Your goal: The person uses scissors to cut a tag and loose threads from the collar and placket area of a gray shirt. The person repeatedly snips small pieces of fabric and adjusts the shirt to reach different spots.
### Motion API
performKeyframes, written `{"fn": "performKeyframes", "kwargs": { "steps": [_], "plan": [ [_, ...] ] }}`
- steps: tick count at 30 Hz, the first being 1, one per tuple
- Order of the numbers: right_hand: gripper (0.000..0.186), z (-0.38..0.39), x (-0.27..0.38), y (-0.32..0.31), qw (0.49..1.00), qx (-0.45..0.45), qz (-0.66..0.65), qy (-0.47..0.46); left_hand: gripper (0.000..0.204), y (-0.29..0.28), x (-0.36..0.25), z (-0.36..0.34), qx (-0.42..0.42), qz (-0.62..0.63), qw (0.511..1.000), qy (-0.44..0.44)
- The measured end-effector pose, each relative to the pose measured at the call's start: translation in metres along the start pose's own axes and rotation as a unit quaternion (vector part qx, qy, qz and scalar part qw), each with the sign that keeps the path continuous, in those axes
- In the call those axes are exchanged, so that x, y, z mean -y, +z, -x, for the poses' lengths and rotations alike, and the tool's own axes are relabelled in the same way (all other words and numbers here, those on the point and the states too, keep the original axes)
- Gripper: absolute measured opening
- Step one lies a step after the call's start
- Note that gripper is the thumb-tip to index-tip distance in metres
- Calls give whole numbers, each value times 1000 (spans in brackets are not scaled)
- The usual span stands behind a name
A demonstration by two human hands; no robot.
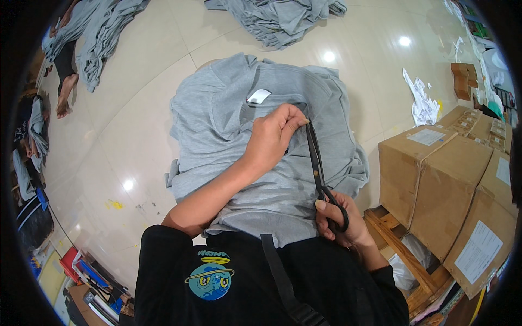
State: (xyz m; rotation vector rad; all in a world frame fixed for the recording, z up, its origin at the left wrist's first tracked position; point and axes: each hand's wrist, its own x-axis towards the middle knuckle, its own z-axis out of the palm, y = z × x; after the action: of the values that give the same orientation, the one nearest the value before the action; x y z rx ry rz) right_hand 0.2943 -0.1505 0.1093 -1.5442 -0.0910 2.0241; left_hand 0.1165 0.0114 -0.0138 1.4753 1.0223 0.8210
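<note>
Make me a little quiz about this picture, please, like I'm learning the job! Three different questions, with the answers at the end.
1. Which hand holds the scissors? A) left B) right
2. True or false: the cardboard boxes are to the right of the gray clothes in front of the person.
3. Fill in the blank: the tips of the scissors are close to the ____ hand.

Key:
1. B, the right hand.
2. True.
3. Left, as in the left hand.
</note>
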Motion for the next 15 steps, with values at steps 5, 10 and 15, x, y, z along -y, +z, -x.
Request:
{"fn": "performKeyframes", "kwargs": {
  "steps": [5, 10, 15],
  "plan": [
    [28, -2, -1, 2, 1000, -4, -5, -2, 11, 3, 2, 1, -1, -22, 999, 32],
    [27, -2, 0, 1, 1000, 7, -23, 2, 10, 4, 6, 2, 3, -42, 998, 56],
    [26, -1, -2, -1, 1000, 5, -23, 4, 10, 2, 0, 3, 35, -53, 996, 67]
  ]
}}
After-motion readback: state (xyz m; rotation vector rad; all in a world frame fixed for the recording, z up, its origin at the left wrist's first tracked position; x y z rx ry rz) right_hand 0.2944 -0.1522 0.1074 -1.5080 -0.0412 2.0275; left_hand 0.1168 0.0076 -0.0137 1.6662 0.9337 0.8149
